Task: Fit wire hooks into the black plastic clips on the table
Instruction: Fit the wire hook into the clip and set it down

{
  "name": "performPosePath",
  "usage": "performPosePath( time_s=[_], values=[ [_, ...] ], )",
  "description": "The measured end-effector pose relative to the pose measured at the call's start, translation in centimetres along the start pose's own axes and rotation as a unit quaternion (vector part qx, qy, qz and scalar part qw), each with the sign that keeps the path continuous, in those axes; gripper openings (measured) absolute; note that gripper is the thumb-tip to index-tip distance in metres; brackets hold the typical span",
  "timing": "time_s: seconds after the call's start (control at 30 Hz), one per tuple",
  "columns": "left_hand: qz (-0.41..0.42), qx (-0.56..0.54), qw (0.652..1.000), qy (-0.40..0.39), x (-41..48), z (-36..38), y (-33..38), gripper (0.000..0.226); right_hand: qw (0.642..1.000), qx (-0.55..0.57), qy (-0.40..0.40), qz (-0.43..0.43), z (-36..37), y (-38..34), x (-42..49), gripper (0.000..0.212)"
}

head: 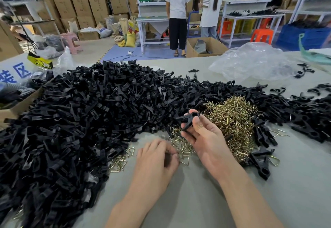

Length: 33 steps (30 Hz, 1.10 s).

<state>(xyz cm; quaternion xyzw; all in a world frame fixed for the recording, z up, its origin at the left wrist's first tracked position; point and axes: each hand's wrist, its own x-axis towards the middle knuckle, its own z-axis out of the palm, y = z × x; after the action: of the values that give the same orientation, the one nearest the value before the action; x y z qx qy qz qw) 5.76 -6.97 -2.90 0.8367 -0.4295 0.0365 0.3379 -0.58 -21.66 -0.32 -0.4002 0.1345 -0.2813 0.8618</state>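
My right hand holds a black plastic clip between thumb and fingers, lifted just above the table. My left hand rests low on the table with its fingertips pinching at a brass wire hook among the loose hooks there. A heap of brass wire hooks lies right behind my right hand. A huge pile of black clips covers the left and middle of the grey table.
More black clips spread to the right, with a few assembled clips near my right wrist. A crumpled clear plastic bag lies at the far right. A cardboard box sits at the left edge. Two people stand beyond the table.
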Motion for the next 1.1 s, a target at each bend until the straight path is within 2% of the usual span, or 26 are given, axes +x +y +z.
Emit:
performPosePath(
  time_s=[0.07, 0.17, 0.3, 0.4, 0.47, 0.63, 0.77, 0.9, 1.0, 1.1],
  values=[
    [-0.048, -0.113, 0.992, 0.032, 0.1, -0.7, 0.6, 0.015, 1.000, 0.015, -0.010, 0.016, 0.0, 0.1, -0.1, 0.031],
    [-0.123, -0.253, 0.956, 0.080, 0.5, -1.7, 1.2, 0.012, 0.999, 0.020, -0.031, 0.037, 0.1, 0.4, -0.2, 0.030],
    [-0.151, -0.376, 0.912, 0.066, 0.8, -2.6, 1.6, 0.006, 0.996, -0.002, -0.077, 0.055, 0.3, 0.9, -0.4, 0.031],
    [-0.180, -0.480, 0.857, 0.050, 0.8, -2.8, 1.9, 0.006, 0.993, -0.020, -0.096, 0.060, 0.3, 1.2, -0.4, 0.033],
    [-0.194, -0.515, 0.834, 0.049, 0.8, -2.8, 2.0, 0.006, 0.993, -0.018, -0.098, 0.060, 0.2, 1.3, -0.3, 0.035],
    [-0.181, -0.508, 0.841, 0.044, 0.7, -2.5, 2.2, 0.019, 0.993, 0.010, -0.093, 0.068, 0.3, 1.5, -0.3, 0.030],
    [-0.177, -0.518, 0.836, 0.048, 0.7, -2.3, 1.9, 0.020, 0.989, 0.005, -0.123, 0.085, 0.4, 1.7, -0.4, 0.029],
    [-0.168, -0.542, 0.822, 0.045, 0.7, -2.4, 1.7, 0.019, 0.989, 0.025, -0.112, 0.097, 0.2, 1.8, -0.2, 0.031],
    [-0.162, -0.545, 0.821, 0.045, 0.7, -2.3, 1.7, 0.018, 0.987, 0.059, -0.104, 0.107, 0.0, 1.8, -0.1, 0.031],
    [-0.160, -0.536, 0.828, 0.042, 0.7, -2.4, 1.6, 0.018, 0.987, 0.042, -0.112, 0.109, 0.1, 1.9, -0.1, 0.033]
  ],
)
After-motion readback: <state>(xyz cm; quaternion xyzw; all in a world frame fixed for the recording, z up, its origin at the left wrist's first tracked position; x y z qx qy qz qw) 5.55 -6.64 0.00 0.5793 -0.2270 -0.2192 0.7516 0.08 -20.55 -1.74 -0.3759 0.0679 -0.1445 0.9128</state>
